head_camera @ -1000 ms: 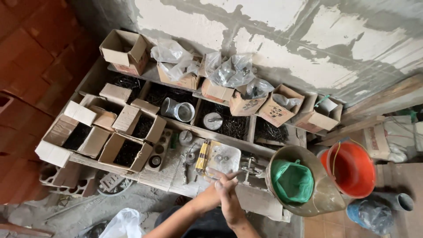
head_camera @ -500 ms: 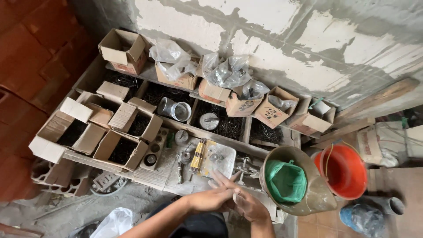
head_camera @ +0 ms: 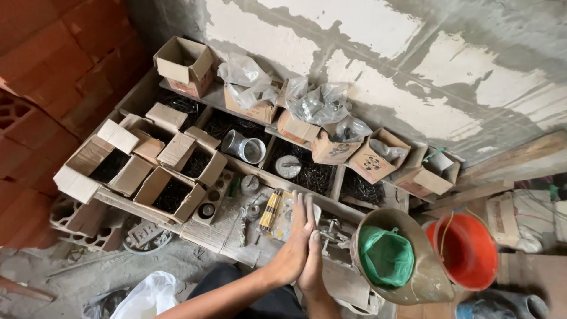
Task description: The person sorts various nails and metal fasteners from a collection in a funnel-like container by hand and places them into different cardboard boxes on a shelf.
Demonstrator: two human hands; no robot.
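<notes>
Wooden compartment tray [head_camera: 339,183] along the wall w/ open cardboard boxes [head_camera: 171,192] of dark screws, plastic bags on top. To the right a tan bucket [head_camera: 425,277] w/ green bag inside, orange bucket [head_camera: 466,251] beside it. Left hand [head_camera: 292,248] and right hand [head_camera: 312,266] pressed palm to palm over the flat plastic packet [head_camera: 283,210], just above it; fingers straight, neither grip holds anything. Looks like nothing picked up yet; packet lies untouched on the board.
</notes>
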